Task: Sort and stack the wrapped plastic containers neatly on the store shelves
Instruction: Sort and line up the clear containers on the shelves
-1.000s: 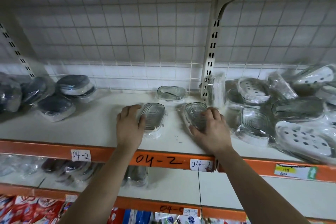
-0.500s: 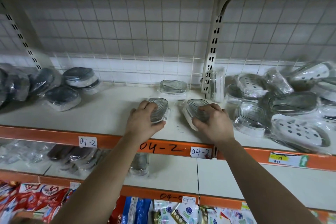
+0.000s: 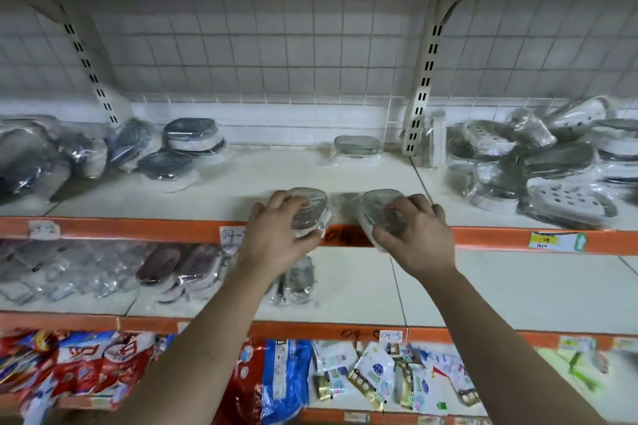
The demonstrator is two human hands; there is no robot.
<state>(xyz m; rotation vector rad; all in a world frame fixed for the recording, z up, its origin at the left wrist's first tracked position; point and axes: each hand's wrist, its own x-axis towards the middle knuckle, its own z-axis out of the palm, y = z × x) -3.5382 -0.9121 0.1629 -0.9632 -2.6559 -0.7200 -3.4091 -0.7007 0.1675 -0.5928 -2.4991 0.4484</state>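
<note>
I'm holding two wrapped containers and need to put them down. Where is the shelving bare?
Upper shelf: bare between the dark containers on the left and the lone clear container at the back. Lower shelf: bare to the right of the grey wrapped container. Crowded: the jumbled pile beyond the right upright, and the lower shelf's left end.

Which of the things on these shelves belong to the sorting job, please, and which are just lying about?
Job: left hand gripping the left container; right hand gripping the right container; lone container at the back; jumbled pile, right.
Lying about: snack packets, bottom shelf; yellow price tag.
</note>
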